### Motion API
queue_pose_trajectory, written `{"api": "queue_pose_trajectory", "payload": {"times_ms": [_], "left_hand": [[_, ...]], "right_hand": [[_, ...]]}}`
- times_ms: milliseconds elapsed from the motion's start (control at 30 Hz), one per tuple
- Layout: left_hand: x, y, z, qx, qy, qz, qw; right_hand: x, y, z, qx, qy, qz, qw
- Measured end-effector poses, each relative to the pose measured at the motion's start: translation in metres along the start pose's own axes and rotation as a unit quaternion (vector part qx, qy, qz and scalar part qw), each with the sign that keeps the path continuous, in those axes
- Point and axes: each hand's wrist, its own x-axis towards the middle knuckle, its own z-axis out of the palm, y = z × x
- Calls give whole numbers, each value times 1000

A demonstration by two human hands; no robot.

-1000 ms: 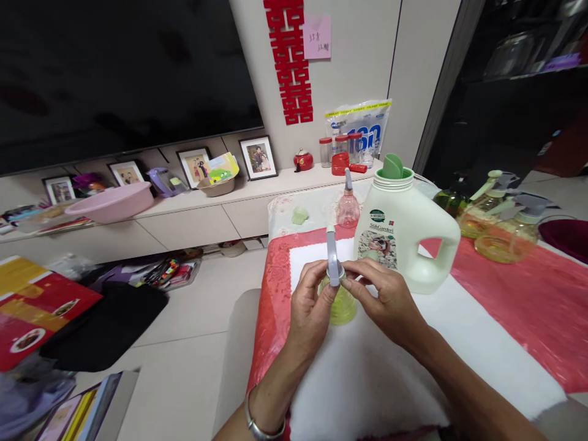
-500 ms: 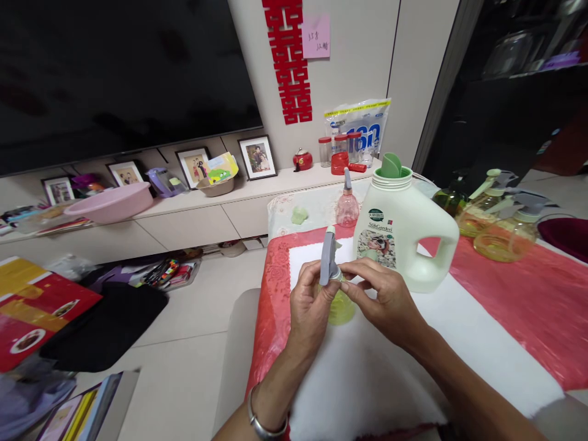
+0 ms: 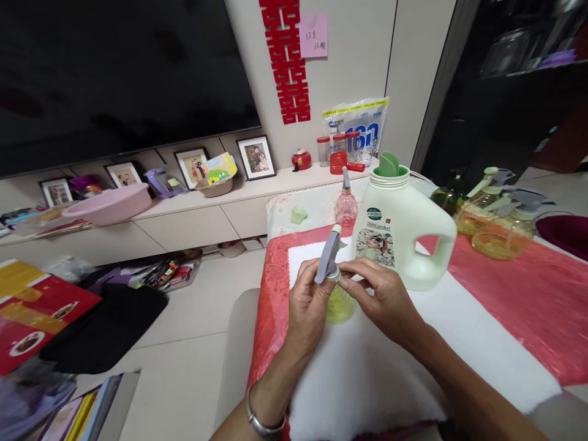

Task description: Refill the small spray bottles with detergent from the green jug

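A small spray bottle (image 3: pixel 340 309) with a yellow-green clear body and a grey trigger head stands on the white cloth (image 3: pixel 367 367). My left hand (image 3: pixel 307 303) is closed round the left side of its collar, with a bangle on that wrist. From the right, my right hand (image 3: pixel 383 300) pinches the same collar between thumb and fingers. The grey trigger head (image 3: pixel 327 256) points up and leans slightly. Just behind my right hand is a large pale green detergent jug (image 3: pixel 408 220), a green cap (image 3: pixel 388 164) resting in its mouth.
A pink spray bottle (image 3: pixel 346 207) stands behind the jug's left side. More spray bottles (image 3: pixel 503 233) are at the right on the red table cover (image 3: pixel 505 294). Along the wall, a low cabinet (image 3: pixel 184 217) bears a pink basin (image 3: pixel 110 205), photo frames and red-lidded jars (image 3: pixel 324 151).
The grey trigger head has turned and tilted a little to the right at its top. Both hands stay at the bottle's collar. The whole view has shifted slightly.
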Motion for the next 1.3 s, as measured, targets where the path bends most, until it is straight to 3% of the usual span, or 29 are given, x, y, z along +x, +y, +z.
{"api": "queue_pose_trajectory", "payload": {"times_ms": [333, 633, 933, 1200, 1300], "left_hand": [[-1, -10, -2, -24, -9, 1, 1000], [-3, -8, -1, 4, 4, 12, 1000], [-6, -11, 4, -110, 23, -58, 992], [-8, -5, 4, -44, 18, -10, 999], [-9, -6, 7, -63, 13, -12, 998]], "right_hand": [[-2, 7, 4, -2, 18, -26, 1000], [-2, 3, 4, 3, 13, -4, 1000], [-1, -2, 2, -11, 16, 9, 1000], [-2, -2, 8, -4, 59, -9, 998], [-2, -3, 10, 0, 67, -6, 998]]}}
